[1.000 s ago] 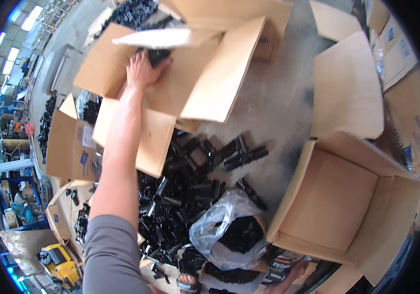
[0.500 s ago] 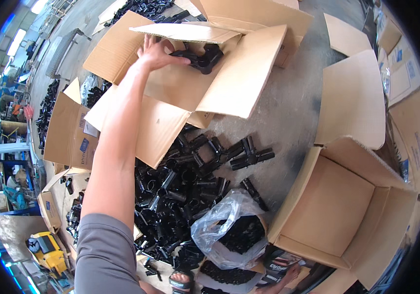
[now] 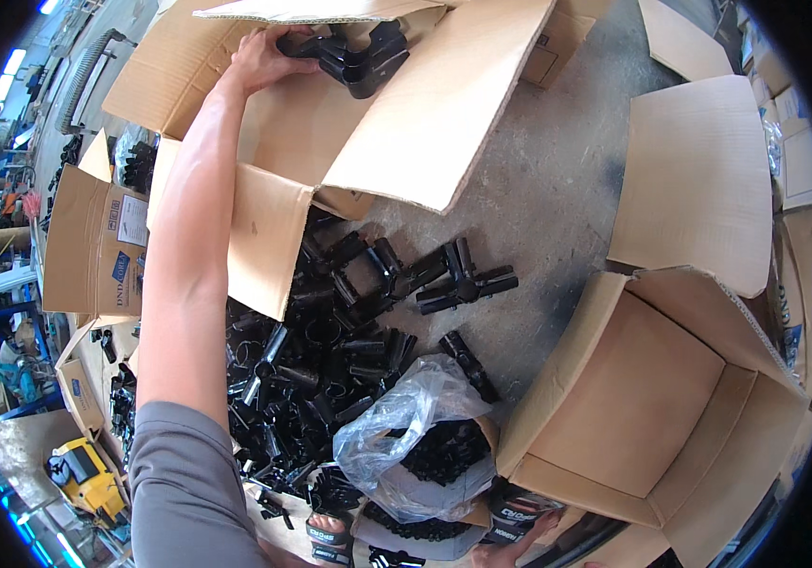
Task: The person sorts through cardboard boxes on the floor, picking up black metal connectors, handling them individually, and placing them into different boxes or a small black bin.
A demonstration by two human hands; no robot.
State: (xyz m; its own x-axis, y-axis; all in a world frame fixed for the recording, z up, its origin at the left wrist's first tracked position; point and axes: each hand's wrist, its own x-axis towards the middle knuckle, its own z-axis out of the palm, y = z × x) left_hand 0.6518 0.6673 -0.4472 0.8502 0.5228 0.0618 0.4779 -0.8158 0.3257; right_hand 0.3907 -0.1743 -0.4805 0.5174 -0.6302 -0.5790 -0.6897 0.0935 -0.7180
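My left hand [image 3: 264, 62] reaches into an open cardboard box [image 3: 278, 128] at the upper left. Its thumb and fingers close on the edge of a black pipe joint [image 3: 361, 64] with curved, clamp-like sections. The joint is near the top of the box, close to a raised flap that covers part of the opening. Some of my fingers are hidden behind the joint. Below the box, several similar black pipe joints [image 3: 467, 276] lie in a loose pile on the floor. My right hand is out of view.
To the right stands another open box [image 3: 633, 398], with no contents visible. A clear plastic bag [image 3: 378, 445] beside the pile holds small black parts. My sandalled feet [image 3: 328, 530] are at the lower edge. A yellow machine [image 3: 89, 476] stands at the lower left.
My left hand has gone from spread fingers beside the pipe joint to a closed grip on it. The joint appears higher and tilted differently; the whole view has shifted too.
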